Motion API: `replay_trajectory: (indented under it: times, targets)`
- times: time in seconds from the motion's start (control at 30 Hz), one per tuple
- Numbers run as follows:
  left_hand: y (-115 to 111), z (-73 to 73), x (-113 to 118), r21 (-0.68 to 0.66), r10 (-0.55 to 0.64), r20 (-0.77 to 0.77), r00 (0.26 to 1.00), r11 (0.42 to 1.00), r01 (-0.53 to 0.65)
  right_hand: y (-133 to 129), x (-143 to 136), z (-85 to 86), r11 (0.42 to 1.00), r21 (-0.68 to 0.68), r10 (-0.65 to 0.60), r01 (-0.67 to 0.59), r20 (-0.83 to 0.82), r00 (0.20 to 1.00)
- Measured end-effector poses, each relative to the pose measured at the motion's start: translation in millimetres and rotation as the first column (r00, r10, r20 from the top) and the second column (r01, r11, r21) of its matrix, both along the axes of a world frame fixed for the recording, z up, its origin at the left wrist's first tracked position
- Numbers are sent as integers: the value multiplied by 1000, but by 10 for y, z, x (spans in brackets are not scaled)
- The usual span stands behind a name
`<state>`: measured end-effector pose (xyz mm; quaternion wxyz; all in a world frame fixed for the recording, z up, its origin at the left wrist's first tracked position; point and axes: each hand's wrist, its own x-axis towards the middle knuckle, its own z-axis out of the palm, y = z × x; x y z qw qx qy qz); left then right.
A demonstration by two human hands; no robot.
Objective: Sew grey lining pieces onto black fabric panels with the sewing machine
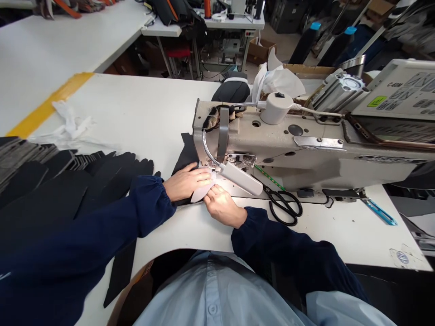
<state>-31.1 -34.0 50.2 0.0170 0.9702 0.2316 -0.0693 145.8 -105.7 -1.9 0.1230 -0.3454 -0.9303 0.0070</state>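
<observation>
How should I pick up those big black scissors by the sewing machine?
I'd grip the handle loops, coming from the front right: the scissors lie slanted, with the loops toward the person and the blades pointing away, in beside the sewing machine.

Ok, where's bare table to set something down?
Bare tabletop lies between the white scraps and the sewing machine; another mostly bare patch lies between the scissors and the blue cutter. Crowded: among the dark pieces, around the left hand and right hand.
</observation>
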Motion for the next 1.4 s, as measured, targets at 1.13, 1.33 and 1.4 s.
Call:
replay_trajectory:
  times: [1.13, 1.33, 1.4]
  targets:
    - [0, -200, 226, 111, -19, 91, 996, 994, 8, -112, -140, -86, 991, 130, 33, -36, 24, 999]
    - [32, -266, 212, 116, 38, 177, 983, 992, -59, -81, -125, -178, 995, 96, 24, -21, -24, 999]
    - [41, -286, 199, 96, 38, 182, 983, 994, -56, -69, -122, -204, 996, 88, 16, -14, -32, 999]
